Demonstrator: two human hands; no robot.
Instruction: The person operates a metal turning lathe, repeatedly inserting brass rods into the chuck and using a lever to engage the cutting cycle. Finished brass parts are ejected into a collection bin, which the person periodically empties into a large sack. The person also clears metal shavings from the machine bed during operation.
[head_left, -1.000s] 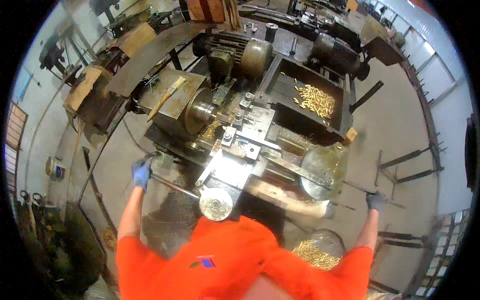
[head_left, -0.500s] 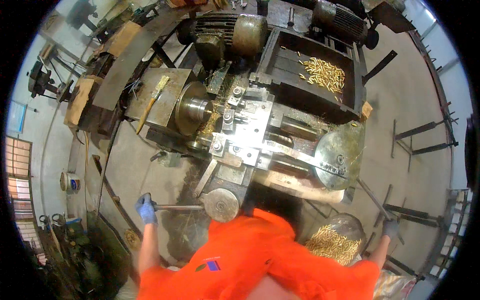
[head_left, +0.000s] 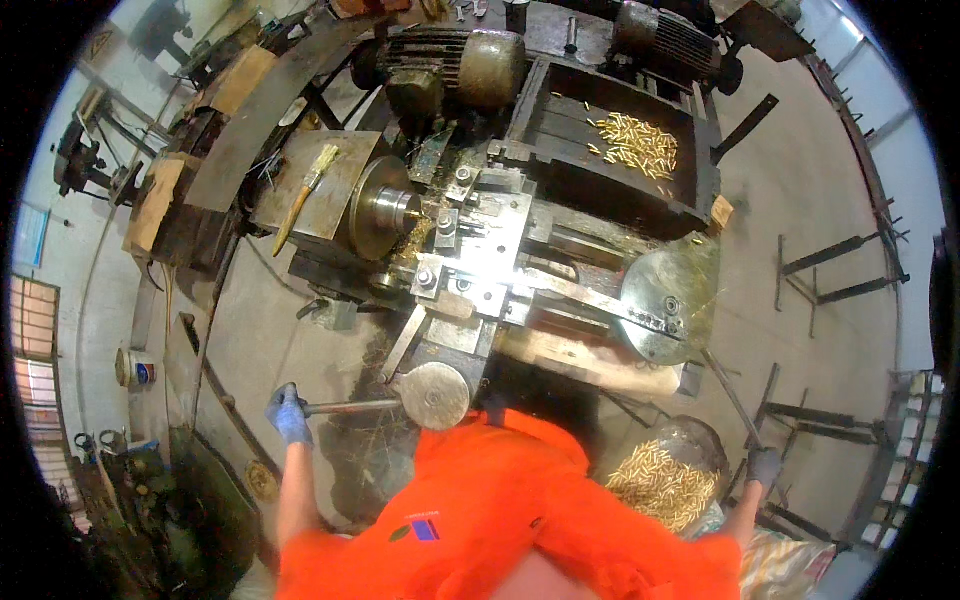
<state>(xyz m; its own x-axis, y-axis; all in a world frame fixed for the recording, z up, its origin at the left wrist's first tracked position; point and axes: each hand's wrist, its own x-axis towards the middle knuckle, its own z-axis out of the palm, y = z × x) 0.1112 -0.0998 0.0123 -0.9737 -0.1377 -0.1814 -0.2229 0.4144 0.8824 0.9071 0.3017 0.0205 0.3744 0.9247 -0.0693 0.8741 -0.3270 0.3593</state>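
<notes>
My left hand (head_left: pixel 289 413), in a blue glove, is closed around the outer end of a steel lever (head_left: pixel 352 407). That lever joins a round metal disc (head_left: pixel 435 396) at the front of a small lathe. On the other side my right hand (head_left: pixel 764 465), in a dark glove, grips a long thin rod (head_left: pixel 730 393) running to a larger disc (head_left: pixel 668 300). A flat link bar (head_left: pixel 580 293) connects this disc to the carriage (head_left: pixel 500 240). Left of the carriage sits the chuck (head_left: pixel 385 208), with a small brass-coloured piece at its nose and brass shavings below.
A dark metal tray (head_left: pixel 560 135) behind the carriage holds many small brass pieces (head_left: pixel 640 147). More brass pieces (head_left: pixel 662 485) fill a round pan at my right. A brush (head_left: pixel 305 200) lies on the headstock. Electric motors (head_left: pixel 455 68) stand at the back; a metal rack (head_left: pixel 830 275) is at right.
My right hand has drawn the rod slightly toward me, and the left lever's outer end has dipped a little. The carriage looks slightly nearer the chuck. The whole view has shifted slightly.
</notes>
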